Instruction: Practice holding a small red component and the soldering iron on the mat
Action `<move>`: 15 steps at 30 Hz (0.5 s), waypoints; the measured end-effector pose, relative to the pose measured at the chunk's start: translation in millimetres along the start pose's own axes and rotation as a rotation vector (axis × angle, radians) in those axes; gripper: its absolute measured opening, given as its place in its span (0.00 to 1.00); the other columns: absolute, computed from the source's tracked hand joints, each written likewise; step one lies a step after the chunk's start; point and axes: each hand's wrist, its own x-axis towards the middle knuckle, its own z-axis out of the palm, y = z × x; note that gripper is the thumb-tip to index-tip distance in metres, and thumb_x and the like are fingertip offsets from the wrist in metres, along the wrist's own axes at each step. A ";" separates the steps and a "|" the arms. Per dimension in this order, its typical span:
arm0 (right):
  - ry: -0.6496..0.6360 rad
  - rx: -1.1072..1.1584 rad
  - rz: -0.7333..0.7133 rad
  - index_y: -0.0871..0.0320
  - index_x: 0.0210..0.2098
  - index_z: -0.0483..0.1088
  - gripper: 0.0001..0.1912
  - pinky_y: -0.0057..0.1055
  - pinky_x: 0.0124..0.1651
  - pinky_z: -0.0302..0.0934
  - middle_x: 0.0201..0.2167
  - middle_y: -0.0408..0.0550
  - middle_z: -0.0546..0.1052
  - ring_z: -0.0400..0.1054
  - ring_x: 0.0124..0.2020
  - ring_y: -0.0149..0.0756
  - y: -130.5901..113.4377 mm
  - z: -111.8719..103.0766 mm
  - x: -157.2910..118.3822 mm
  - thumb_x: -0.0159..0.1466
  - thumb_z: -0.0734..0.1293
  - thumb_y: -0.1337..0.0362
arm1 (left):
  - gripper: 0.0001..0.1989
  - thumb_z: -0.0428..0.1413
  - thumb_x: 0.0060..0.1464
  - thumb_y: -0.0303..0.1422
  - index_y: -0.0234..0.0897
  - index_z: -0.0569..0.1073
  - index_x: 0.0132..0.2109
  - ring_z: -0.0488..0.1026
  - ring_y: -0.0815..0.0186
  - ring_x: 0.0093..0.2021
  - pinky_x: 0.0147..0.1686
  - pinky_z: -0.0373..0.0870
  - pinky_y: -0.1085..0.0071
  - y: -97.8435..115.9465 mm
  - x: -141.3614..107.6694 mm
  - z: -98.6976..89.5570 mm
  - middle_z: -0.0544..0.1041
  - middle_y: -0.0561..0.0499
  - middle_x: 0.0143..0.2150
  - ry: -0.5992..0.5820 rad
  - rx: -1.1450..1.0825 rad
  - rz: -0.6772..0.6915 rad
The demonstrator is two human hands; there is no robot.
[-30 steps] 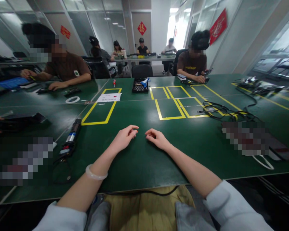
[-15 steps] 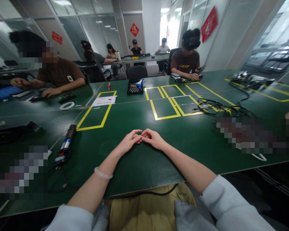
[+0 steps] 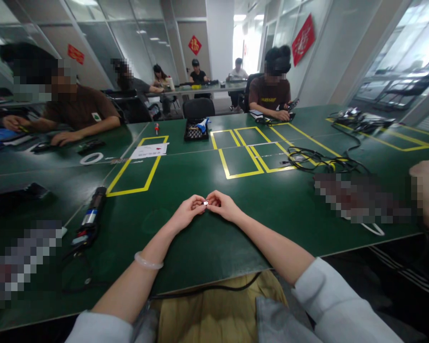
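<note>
Well, your left hand [image 3: 188,213] and right hand [image 3: 225,207] are together, pinching a small shiny piece [image 3: 205,203] between them over the table [image 3: 214,257]; a light, steady pinch likely keeps it from slipping.

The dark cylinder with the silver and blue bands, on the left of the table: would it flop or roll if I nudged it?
The dark cylinder would probably stay stiff, since its body lies straight. Its rounded side might let it roll on the smooth-looking table, though the uneven end nearer the camera could check that.
</note>
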 end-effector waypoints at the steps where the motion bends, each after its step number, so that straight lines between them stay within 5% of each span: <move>1: -0.001 -0.001 -0.002 0.59 0.40 0.67 0.11 0.25 0.32 0.59 0.31 0.42 0.72 0.63 0.28 0.27 0.1 0.0 0.1 0.58 0.67 0.62 | 0.18 0.58 0.50 0.40 0.34 0.67 0.44 0.70 0.69 0.36 0.40 0.66 0.69 0.4 -0.2 0.2 0.72 0.52 0.35 0.002 0.001 -0.002; 15: 0.022 -0.108 -0.005 0.59 0.39 0.69 0.10 0.26 0.32 0.59 0.29 0.42 0.71 0.63 0.27 0.28 -3.9 -0.6 -0.7 0.59 0.67 0.63 | 0.18 0.59 0.49 0.41 0.34 0.68 0.42 0.71 0.69 0.35 0.38 0.68 0.69 -7.5 3.1 0.8 0.73 0.50 0.36 -0.003 -0.013 0.037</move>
